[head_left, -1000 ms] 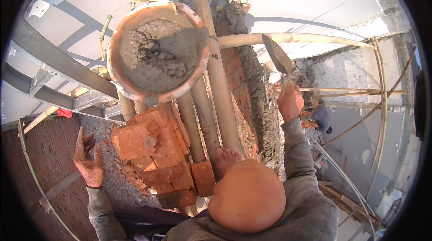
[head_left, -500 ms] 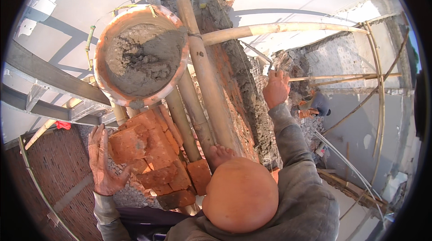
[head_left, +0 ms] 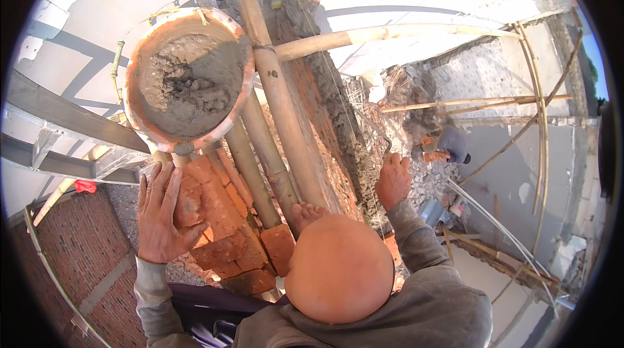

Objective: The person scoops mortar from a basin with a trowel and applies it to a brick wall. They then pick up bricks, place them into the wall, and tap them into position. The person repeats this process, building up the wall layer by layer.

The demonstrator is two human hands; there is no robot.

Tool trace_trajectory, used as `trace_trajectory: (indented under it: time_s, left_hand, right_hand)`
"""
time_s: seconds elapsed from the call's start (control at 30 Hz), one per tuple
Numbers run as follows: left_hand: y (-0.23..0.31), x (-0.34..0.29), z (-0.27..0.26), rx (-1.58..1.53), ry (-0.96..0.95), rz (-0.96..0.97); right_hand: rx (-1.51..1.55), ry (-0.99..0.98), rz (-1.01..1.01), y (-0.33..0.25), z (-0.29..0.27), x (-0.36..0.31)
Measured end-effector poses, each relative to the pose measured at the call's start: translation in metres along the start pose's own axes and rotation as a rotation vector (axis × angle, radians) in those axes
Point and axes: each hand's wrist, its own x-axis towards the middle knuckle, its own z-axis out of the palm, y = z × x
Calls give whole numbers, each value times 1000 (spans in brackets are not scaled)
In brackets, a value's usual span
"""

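My left hand (head_left: pixel 159 218) is spread, its fingers apart, over the left side of a stack of orange-red bricks (head_left: pixel 218 208); whether it touches them I cannot tell. My right hand (head_left: pixel 394 182) is closed round the handle of a trowel (head_left: pixel 388 142), beside the brick wall (head_left: pixel 325 127). Only the trowel's bent metal neck shows clearly; its blade is hard to make out against the wall and rubble. Rough grey mortar (head_left: pixel 354 166) lies along the wall. A round tub (head_left: pixel 132 104) of wet grey mortar (head_left: pixel 195 81) stands beyond the bricks.
Thick bamboo poles (head_left: pixel 286 114) run beside the wall, with a bare foot (head_left: pixel 305 214) on them. Another pole (head_left: pixel 390 34) crosses at the far right. Below on the right, a person (head_left: pixel 452 146) bends near rubble (head_left: pixel 432 179). A thin string (head_left: pixel 335 81) stretches along the wall.
My right hand has come nearer with the trowel along the wall. My left hand has shifted slightly right and away from me, over the bricks. The view has moved a little.
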Motion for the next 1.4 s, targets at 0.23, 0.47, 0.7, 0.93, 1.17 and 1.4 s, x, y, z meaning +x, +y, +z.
trace_trajectory:
  time_s: [0.23,0.47,0.7,0.93,1.17,1.4]
  left_hand:
    - [-1,-12,-15,-40,-25,-104]
    - [-1,-37,-19,43,-45,-199]
    - [-23,-72,-22,-58,25,-223]
    - [-35,-50,2,-80,149,-74]
    - [-31,-22,23,-407,388,-225]
    - [-14,-3,52,-107,541,-617]
  right_hand:
    - [496,357,-218,25,-115,14]
    - [473,481,-868,-114,-213,97]
    - [663,496,-1352,-257,-209,93]
    - [1012,180,-1264,-269,-136,32]
    - [1065,-49,-960,-269,-113,-9]
    - [1021,-25,-823,-291,-90,-19]
